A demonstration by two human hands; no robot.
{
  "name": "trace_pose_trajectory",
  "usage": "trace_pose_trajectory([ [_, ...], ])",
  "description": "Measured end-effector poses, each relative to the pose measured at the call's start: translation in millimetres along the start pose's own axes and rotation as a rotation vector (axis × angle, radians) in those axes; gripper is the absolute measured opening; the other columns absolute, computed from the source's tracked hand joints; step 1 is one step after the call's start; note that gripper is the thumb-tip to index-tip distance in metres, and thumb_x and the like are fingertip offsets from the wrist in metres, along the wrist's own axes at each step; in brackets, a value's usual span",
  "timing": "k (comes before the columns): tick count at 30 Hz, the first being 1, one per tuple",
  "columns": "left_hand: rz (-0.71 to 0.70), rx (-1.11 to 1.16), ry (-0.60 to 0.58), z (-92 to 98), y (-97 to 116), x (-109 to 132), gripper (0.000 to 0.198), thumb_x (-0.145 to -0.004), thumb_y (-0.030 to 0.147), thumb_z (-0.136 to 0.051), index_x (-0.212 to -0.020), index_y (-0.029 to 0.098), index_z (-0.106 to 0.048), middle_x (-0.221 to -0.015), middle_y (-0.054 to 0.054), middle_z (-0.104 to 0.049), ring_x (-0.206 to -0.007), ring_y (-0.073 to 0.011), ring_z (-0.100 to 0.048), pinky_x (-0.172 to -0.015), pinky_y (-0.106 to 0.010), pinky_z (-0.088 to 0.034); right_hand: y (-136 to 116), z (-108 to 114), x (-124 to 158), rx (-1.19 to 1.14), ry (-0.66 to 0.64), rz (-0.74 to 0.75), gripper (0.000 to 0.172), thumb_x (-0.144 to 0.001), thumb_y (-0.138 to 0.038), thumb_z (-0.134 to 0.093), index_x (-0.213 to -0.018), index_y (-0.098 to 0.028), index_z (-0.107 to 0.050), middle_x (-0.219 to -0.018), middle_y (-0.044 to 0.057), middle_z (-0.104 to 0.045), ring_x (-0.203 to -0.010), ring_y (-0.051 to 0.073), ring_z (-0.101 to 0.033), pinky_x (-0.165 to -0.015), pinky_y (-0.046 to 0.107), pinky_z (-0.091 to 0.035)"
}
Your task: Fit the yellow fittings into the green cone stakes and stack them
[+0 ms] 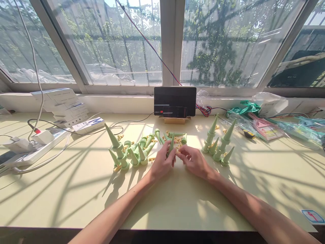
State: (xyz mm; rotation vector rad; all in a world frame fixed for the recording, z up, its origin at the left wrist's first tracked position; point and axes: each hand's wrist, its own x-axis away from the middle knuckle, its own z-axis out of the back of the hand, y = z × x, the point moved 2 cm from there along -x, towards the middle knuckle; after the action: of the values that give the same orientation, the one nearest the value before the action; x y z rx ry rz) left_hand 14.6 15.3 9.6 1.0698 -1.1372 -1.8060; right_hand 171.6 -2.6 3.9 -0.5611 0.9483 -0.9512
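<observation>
My left hand is closed around a green cone-topped piece, whose tip points up between thumb and fingers. Close on its right, my right hand pinches a small yellow piece against the side of the green one. Whether the two are joined cannot be made out. Left of my hands stand green towers with pointed tops and smaller green cones. Two more tall green towers and short cones stand to the right. Beyond my fingers lie loose green cones and yellow bits.
A black tablet and a phone stand upright at the back. White boxes and a power strip with cables occupy the left. Plastic bags and a black-and-yellow object lie at the right.
</observation>
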Motion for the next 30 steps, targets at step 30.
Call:
trace_pose_trajectory([
  [30, -0.017, -0.032, 0.007, -0.6, -0.7, 0.2, 0.032, -0.097, 0.039, -0.045, -0.124, 0.023, -0.049, -0.070, 0.003, -0.055, -0.055, -0.0115, -0.053, -0.053, -0.025, -0.042, -1.9, 2.2, -1.2, 0.022, 0.024, 0.000, 0.021, -0.096, -0.039, -0.053, -0.088, -0.020, -0.059, -0.072, 0.000, -0.059, -0.061, 0.013, -0.052, -0.057, 0.025, -0.043],
])
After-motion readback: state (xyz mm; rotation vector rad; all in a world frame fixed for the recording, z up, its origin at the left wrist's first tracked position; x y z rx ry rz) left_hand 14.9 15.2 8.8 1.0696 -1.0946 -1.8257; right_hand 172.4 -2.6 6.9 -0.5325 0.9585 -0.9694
